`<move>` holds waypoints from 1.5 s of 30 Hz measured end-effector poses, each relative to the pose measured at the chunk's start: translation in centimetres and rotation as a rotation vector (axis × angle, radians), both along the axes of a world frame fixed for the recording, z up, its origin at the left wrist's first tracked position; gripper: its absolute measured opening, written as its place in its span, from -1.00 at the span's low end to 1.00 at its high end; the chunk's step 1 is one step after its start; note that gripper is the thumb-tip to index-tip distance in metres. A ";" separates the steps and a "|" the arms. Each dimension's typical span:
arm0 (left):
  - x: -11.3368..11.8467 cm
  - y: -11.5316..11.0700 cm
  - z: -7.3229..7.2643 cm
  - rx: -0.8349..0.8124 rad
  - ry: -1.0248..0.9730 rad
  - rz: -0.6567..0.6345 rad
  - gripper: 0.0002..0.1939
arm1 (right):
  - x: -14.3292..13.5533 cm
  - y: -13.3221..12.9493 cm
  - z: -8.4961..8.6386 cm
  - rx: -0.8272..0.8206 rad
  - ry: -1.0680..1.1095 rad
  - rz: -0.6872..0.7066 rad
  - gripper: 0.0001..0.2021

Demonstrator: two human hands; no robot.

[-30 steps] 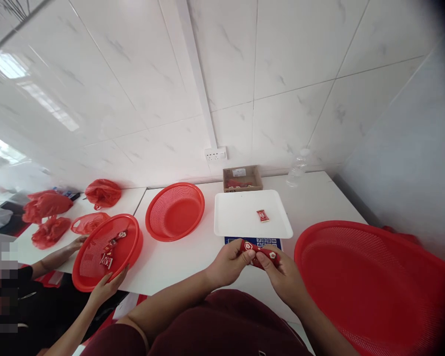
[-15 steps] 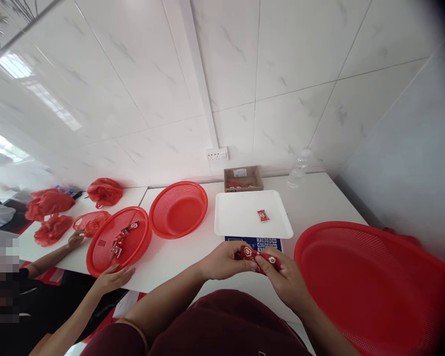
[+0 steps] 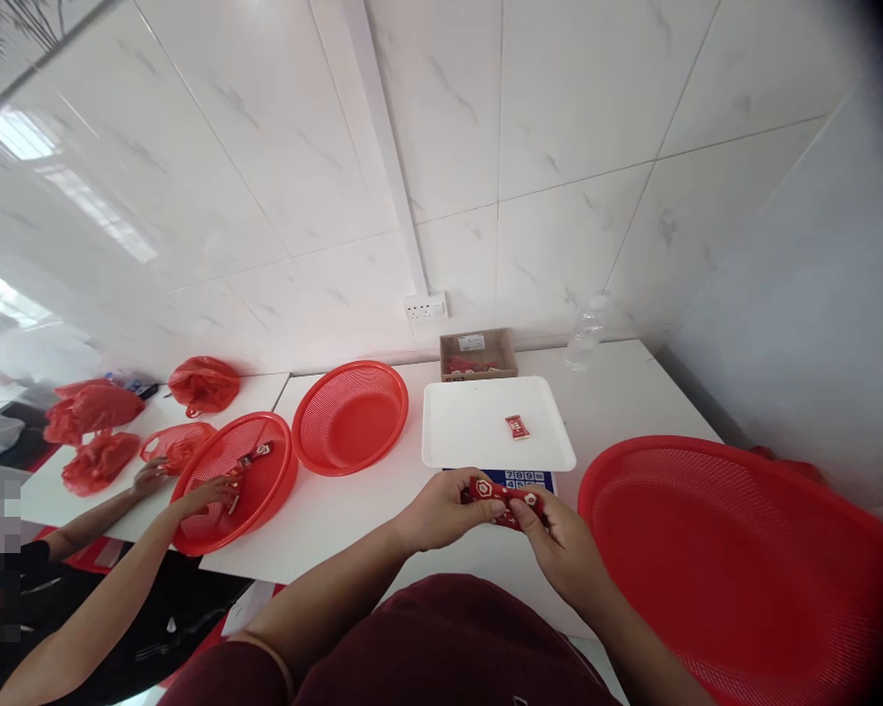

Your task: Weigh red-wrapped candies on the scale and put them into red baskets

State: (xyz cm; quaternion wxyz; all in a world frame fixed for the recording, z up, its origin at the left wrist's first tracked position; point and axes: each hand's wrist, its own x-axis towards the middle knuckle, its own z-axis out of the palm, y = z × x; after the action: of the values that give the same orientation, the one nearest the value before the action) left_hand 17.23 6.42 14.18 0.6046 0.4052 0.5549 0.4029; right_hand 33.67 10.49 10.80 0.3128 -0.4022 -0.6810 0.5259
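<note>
Between both hands is a red packet with white flowers (image 3: 506,502), close in front of my body. My left hand (image 3: 448,508) pinches its left end, thumb on top. At its right end, my right hand (image 3: 555,534) has its fingers closed on it too. Just beyond them stands a scale with a blue keypad (image 3: 524,478), partly hidden by my hands. On the scale lies a white tray (image 3: 456,427), and a small red wrapped piece (image 3: 517,428) rests on the tray.
A large red basket (image 3: 706,559) is at the right. Behind the tray are a cardboard box (image 3: 478,355) and a clear bottle (image 3: 586,335). Leftward are a red basket (image 3: 353,417), another (image 3: 265,500) with wrapped pieces, and red bags (image 3: 204,385). A person's hand (image 3: 210,493) reaches into that basket.
The other person's hand has moved from the left basket's near rim to inside it, over the pieces. My hands still hold the red packet, which is now more level. The view has shifted slightly.
</note>
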 end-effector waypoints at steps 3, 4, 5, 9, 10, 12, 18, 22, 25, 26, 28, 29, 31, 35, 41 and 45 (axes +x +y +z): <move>0.2 0.1 0.1 -0.018 0.015 -0.014 -0.56 | 0.2 0.0 -0.1 0.062 -0.027 0.009 -0.67; 0.3 0.1 0.2 -0.017 0.019 -0.011 -0.57 | 0.2 0.0 -0.2 0.084 -0.032 0.011 -0.67; 0.5 0.2 0.2 -0.012 0.018 0.001 -0.57 | 0.3 0.1 -0.3 0.104 -0.035 0.012 -0.67; 1.1 0.3 0.2 0.023 -0.027 0.070 -0.58 | 0.3 0.3 -0.5 0.162 -0.045 -0.011 -0.68; 1.2 0.3 0.1 0.029 -0.035 0.079 -0.57 | 0.3 0.3 -0.5 0.171 -0.044 -0.016 -0.68; 1.3 0.3 0.0 0.042 -0.034 0.087 -0.57 | 0.2 0.4 -0.5 0.180 -0.039 -0.020 -0.68; 1.2 0.4 -0.9 0.062 -0.003 0.090 -0.58 | 0.2 0.5 -0.2 0.170 -0.036 -0.018 -0.67; 0.9 0.6 -1.0 0.048 -0.013 0.078 -0.58 | 0.1 0.5 -0.1 0.103 -0.014 -0.027 -0.66; 0.8 1.0 -0.7 0.038 0.046 0.092 -0.62 | -0.2 0.6 -0.4 0.000 0.034 -0.087 -0.64; 0.8 1.1 -0.6 0.040 0.064 0.103 -0.63 | -0.3 0.6 -0.6 -0.039 0.059 -0.095 -0.63; 0.9 1.3 -0.5 0.051 0.058 0.125 -0.64 | -0.5 0.7 -0.8 -0.102 0.105 -0.084 -0.62; 1.0 1.3 -0.5 0.058 0.047 0.136 -0.64 | -0.5 0.7 -0.9 -0.121 0.115 -0.074 -0.61; 1.1 1.3 -0.6 0.069 0.039 0.153 -0.64 | -0.6 0.8 -0.8 -0.141 0.096 -0.065 -0.60; 1.0 1.1 -0.9 0.052 0.021 0.169 -0.62 | -0.5 0.9 -0.3 -0.157 0.026 -0.059 -0.60; 0.4 1.1 -0.9 0.060 -0.132 0.145 -0.54 | -0.3 1.1 -0.4 -0.154 -0.009 -0.024 -0.60; 0.3 1.2 -1.1 0.046 -0.085 0.132 -0.52 | -0.6 1.1 -0.2 -0.107 -0.028 -0.038 -0.62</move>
State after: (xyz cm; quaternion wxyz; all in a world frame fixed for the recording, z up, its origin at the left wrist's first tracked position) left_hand 17.49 7.60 13.08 0.5901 0.3640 0.5450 0.4714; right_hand 33.05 11.55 10.57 0.2913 -0.4385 -0.6485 0.5499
